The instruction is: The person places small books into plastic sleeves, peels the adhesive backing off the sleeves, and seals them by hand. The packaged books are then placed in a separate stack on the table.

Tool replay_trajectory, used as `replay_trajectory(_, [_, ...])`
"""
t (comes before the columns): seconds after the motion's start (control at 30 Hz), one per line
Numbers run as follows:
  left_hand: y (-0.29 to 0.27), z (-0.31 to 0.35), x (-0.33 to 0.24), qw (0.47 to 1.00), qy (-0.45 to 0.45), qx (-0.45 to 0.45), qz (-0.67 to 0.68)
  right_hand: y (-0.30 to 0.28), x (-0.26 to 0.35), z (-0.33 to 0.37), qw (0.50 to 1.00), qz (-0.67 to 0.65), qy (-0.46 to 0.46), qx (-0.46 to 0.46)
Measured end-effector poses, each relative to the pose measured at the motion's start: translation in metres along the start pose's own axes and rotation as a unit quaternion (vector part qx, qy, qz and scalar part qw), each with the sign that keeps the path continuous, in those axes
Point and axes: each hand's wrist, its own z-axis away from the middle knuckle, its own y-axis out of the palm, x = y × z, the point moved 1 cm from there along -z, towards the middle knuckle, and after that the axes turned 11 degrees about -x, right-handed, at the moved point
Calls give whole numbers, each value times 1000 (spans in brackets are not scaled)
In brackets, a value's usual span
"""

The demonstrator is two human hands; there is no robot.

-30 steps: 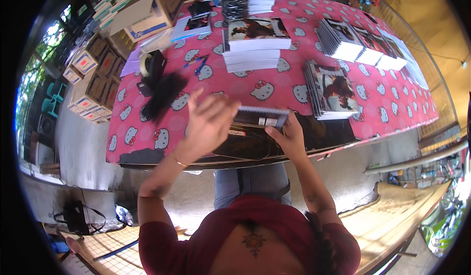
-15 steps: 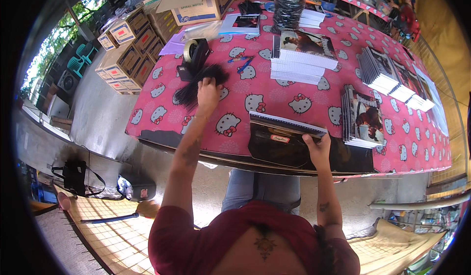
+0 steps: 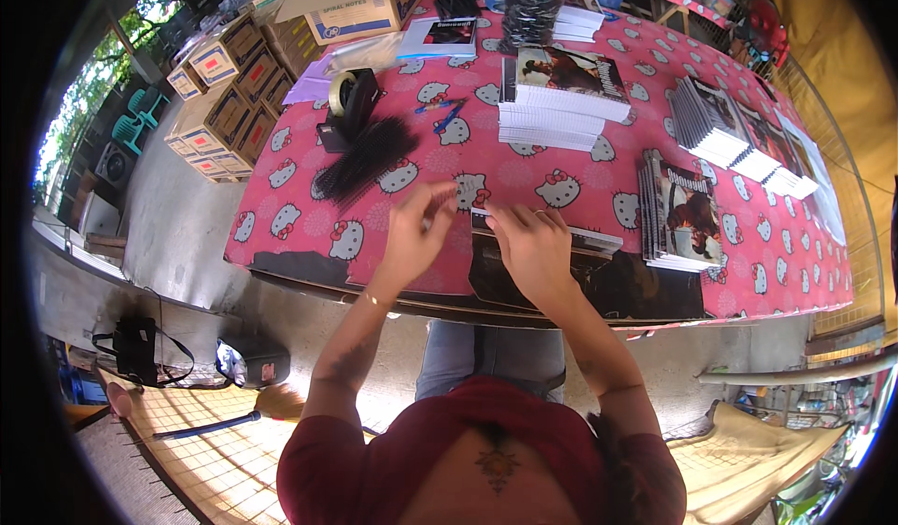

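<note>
In front of me a notebook with a dark cover lies at the table's near edge, its white page edge facing away. My right hand is closed at its left end, thumb and fingers pinching the corner. Just left of that corner is my left hand, fingers drawn together in a pinch; whatever they hold is too thin or blurred to name. Farther left lies a loose bundle of black spiral binding coils, against a black tape dispenser with a clear roll.
Stacks of printed booklets stand at the centre, at the right and farther right. A blue pen lies beyond the coils. A wrapped bundle of black coils stands at the back, near an open carton.
My left hand has left the coil bundle and come right, to the notebook's left end. My right hand has slid from the notebook's right end to its left corner.
</note>
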Motion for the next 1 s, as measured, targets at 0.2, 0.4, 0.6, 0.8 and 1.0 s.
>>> replay_trajectory(0.2, [1, 25, -5, 993, 91, -60, -34, 6, -5, -3, 1000, -5, 0, 6])
replay_trajectory(0.4, [5, 22, -1, 998, 45, -44, -1, 3, -7, -4, 999, -29, 11, 42])
replay_trajectory(0.6, [-6, -17, 5, 985, 88, 124, 77, -10, -11, -9, 992, -66, 17, 110])
replay_trajectory(0.8, [-11, -36, 5, 953, -19, 300, 17, -16, -16, -14, 972, -185, 112, 94])
replay_trajectory(1.0, [-9, -36, -12, 968, 56, 244, 18, -12, -18, -14, 982, -177, 61, 4])
